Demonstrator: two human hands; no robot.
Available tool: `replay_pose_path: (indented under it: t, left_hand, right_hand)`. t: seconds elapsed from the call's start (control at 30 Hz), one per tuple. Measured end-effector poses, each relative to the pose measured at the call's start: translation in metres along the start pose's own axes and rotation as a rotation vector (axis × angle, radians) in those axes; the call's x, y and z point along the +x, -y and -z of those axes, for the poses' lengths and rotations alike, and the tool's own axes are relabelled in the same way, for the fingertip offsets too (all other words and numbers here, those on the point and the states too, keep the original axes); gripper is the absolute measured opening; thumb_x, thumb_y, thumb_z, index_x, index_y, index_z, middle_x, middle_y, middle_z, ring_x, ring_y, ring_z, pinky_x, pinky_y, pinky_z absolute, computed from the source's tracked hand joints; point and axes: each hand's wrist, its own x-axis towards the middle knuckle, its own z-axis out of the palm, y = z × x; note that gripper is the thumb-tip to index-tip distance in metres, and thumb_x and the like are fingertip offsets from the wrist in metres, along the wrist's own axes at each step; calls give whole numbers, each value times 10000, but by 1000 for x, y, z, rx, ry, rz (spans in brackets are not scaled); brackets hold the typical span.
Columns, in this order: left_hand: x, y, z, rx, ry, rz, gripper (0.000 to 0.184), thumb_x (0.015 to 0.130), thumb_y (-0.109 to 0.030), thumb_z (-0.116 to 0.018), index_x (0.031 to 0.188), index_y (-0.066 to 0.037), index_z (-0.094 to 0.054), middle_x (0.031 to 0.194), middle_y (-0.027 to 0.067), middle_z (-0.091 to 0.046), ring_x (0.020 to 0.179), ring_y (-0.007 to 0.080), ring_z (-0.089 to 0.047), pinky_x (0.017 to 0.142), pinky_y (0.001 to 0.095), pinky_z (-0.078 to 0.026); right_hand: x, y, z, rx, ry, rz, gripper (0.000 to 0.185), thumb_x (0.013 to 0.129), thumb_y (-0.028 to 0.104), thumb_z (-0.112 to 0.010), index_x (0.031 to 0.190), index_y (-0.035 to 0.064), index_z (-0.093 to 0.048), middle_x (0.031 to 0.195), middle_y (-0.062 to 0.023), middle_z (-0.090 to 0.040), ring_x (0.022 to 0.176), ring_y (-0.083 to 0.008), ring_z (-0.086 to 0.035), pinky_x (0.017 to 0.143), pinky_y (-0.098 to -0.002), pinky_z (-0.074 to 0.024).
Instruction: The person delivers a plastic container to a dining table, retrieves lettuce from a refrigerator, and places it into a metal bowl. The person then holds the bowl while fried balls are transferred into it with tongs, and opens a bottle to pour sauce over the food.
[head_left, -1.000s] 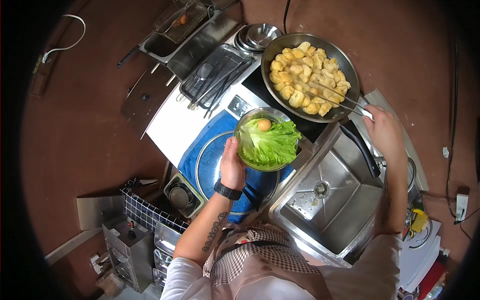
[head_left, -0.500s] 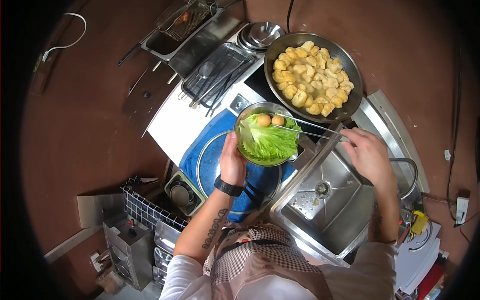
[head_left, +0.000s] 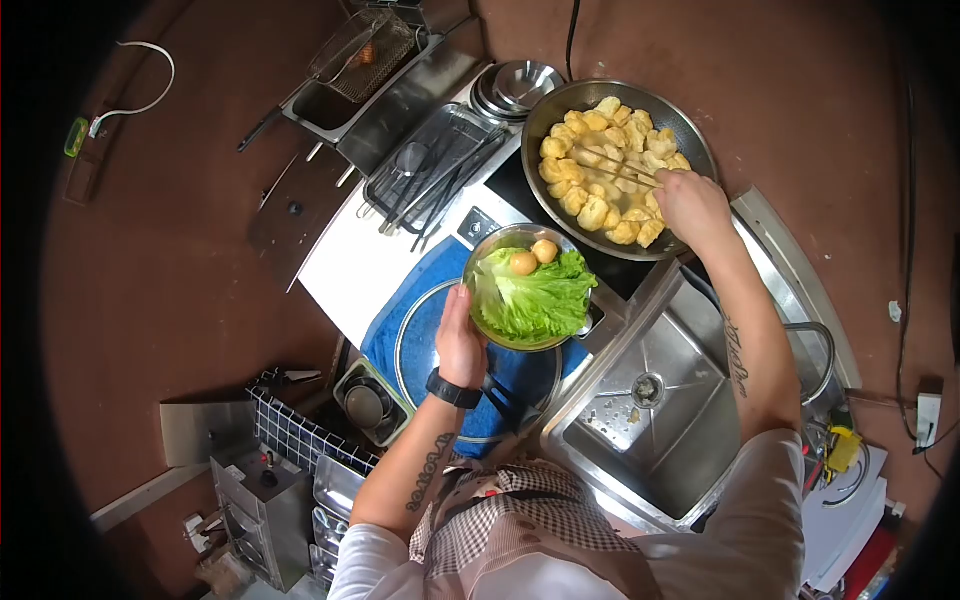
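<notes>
My left hand (head_left: 462, 345) holds a round metal bowl (head_left: 560, 237) by its left rim, above a glass lid (head_left: 418, 375) on a blue cloth. A leaf of green lettuce (head_left: 530, 300) lines the bowl, and two small yellow-brown balls (head_left: 523, 263) rest on it near the far side. My right hand (head_left: 695, 208) is over a big dark pan (head_left: 705, 135), closed on a pair of thin metal chopsticks (head_left: 640, 176). Their tips reach among the golden puffy pieces (head_left: 594, 213) lying in pale broth, and whether they grip one cannot be made out.
A steel sink (head_left: 690, 420) lies at the near right, with a curved tap (head_left: 828, 340). Behind the bowl stand a tray of utensils (head_left: 435, 165), stacked metal bowls (head_left: 527, 85) and a fryer with a wire basket (head_left: 375, 60). The lid's black handle (head_left: 510, 405) points toward me.
My right hand has moved the chopsticks from the balls in the bowl up and away into the pan. The balls have shifted slightly apart. The left hand still supports the bowl.
</notes>
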Motion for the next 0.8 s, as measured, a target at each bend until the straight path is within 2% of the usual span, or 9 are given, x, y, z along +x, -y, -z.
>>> replay_pose_path:
  t: [0.17,0.27,0.33,0.4,0.5,0.57,0.63,0.77,0.8]
  left_hand:
    - [9,3,8,10,14,-25,284,1033,-320,-472,1184,-91,-545,1025,-19,-599,838,60,-566,649,197,-436]
    - [12,2,10,-13,17,-14,377,1030,-337,-474,1257,-43,-534,1213,53,-599,1091,149,-564,933,295,-449]
    - [15,-2,11,68,-17,34,385,1027,-351,-476,1261,-51,-535,1221,57,-596,1104,154,-558,936,300,-446]
    - [11,-7,2,105,3,19,363,1026,-371,-469,1223,-77,-552,1080,17,-621,906,99,-577,761,246,-471]
    - [12,-7,-8,10,19,-10,298,1025,-383,-471,1154,-124,-543,1020,-12,-601,879,82,-593,690,238,-489]
    - [11,-7,-9,25,6,-6,298,1026,-383,-469,1153,-125,-543,1012,-15,-598,870,80,-590,682,231,-481]
    - [12,-9,-4,45,-1,-6,297,1026,-383,-469,1154,-125,-543,1002,-17,-595,857,78,-585,671,226,-473]
    - [15,-9,1,28,-13,-22,297,1027,-374,-469,1160,-119,-543,980,-21,-588,815,73,-568,635,217,-451]
    - [16,-9,2,29,-10,-23,300,1028,-373,-467,1164,-116,-542,981,-22,-589,812,72,-567,632,217,-449]
  right_hand:
    - [-17,-1,31,19,-45,-42,224,897,188,-539,993,43,-679,1005,-160,-693,955,-340,-650,844,-441,-516]
    - [-53,-2,63,155,-113,-64,230,907,191,-553,1029,37,-673,1035,-135,-690,1003,-330,-635,862,-438,-506]
    - [-63,2,73,85,-87,-77,222,904,187,-561,1025,36,-670,1024,-129,-692,1003,-331,-634,860,-443,-507]
    - [-64,1,70,38,-91,-74,218,903,183,-562,1025,37,-668,1012,-128,-692,1003,-331,-634,857,-447,-508]
    - [-34,-5,37,3,-93,-40,218,904,180,-556,1025,37,-668,995,-139,-691,997,-335,-635,854,-455,-508]
    - [-13,-6,16,-7,-21,-21,218,904,178,-553,1019,33,-667,985,-150,-690,983,-340,-639,855,-461,-507]
    - [-12,-11,17,18,-63,14,225,902,181,-560,1026,30,-672,983,-161,-690,955,-352,-644,849,-462,-505]
    - [-49,-5,58,183,-139,40,233,890,175,-593,1045,25,-681,981,-174,-688,909,-369,-650,832,-453,-503]
    - [-63,0,75,268,-6,4,234,883,171,-609,1051,26,-682,985,-172,-687,920,-366,-646,830,-445,-501]
